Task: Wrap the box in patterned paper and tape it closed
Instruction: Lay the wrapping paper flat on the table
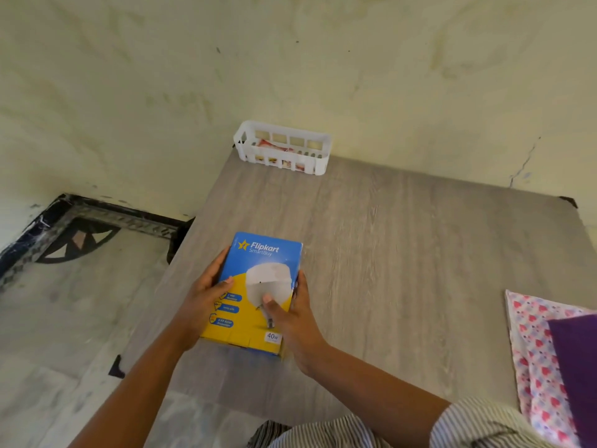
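Note:
A blue and yellow bulb box (258, 273) lies flat near the left edge of the grey wooden table (403, 253). My left hand (203, 299) grips its left side, thumb lying on the top face. My right hand (295, 321) holds the right side, thumb pressed on the printed bulb picture. Patterned paper (529, 344), white with pink and blue hearts, lies at the table's right edge, apart from the box. A purple sheet (575, 367) partly covers it.
A white plastic basket (284, 148) with red and white items stands at the table's far edge against the wall. The table's left edge drops to a patterned marble floor (64, 286). Bare tabletop lies between the box and the paper.

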